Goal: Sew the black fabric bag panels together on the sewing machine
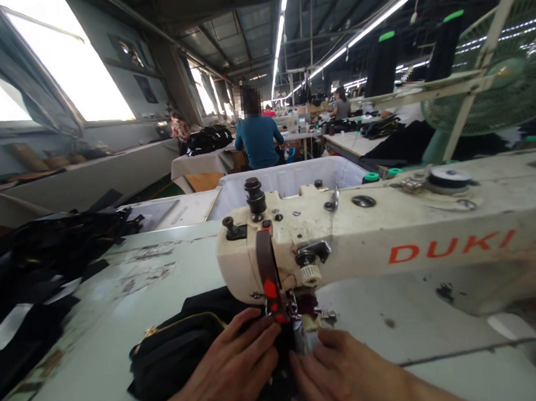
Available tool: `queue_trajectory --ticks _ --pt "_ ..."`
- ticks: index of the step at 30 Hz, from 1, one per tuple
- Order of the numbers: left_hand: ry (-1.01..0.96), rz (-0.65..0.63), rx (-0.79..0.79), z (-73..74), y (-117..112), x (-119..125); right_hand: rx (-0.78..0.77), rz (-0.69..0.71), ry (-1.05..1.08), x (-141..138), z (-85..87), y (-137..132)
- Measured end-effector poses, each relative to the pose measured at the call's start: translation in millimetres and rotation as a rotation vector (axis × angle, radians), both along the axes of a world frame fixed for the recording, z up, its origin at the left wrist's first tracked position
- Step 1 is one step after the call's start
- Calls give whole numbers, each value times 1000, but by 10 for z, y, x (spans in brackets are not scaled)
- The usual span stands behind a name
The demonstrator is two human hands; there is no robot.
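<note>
A cream DUKI sewing machine (388,241) stands on the pale green table (120,306). Under its needle area (298,319) lies a black fabric piece with a gold zipper (181,345). My left hand (228,372) rests flat on the black fabric just left of the presser foot, fingers stretched out together. My right hand (346,371) lies beside it on the right, fingers pointing at the needle and pressing the fabric's edge. Both hands nearly touch below the foot. The fabric under the foot is mostly hidden.
A heap of black fabric pieces (40,269) lies at the table's left. A white bin (289,178) sits behind the machine. A green fan (496,71) stands at right. A person in a teal top (259,140) sits ahead, back turned, among other workers.
</note>
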State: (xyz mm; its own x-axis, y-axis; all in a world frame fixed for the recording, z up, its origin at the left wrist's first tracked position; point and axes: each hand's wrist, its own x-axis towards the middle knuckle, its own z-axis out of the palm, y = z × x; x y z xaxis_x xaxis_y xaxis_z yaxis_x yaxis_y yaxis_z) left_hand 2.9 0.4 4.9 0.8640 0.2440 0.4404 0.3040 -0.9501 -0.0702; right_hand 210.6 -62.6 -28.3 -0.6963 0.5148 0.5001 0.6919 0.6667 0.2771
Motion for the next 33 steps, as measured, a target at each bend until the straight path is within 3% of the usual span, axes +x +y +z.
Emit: queue_trajectory --ticks 5,11,16,23,33 --pt "-29 7 29 50 126 15 4 11 2 -17 15 12" --pt "-146 83 -22 -118 253 32 44 25 45 -8 22 -6" --pt "-110 81 -105 -166 264 2 38 20 33 -18 -8 -7" --pt "-105 0 -19 -99 260 0 44 22 48 -22 -7 5" --pt "-103 -13 19 -192 223 -2 1 57 25 -7 23 23"
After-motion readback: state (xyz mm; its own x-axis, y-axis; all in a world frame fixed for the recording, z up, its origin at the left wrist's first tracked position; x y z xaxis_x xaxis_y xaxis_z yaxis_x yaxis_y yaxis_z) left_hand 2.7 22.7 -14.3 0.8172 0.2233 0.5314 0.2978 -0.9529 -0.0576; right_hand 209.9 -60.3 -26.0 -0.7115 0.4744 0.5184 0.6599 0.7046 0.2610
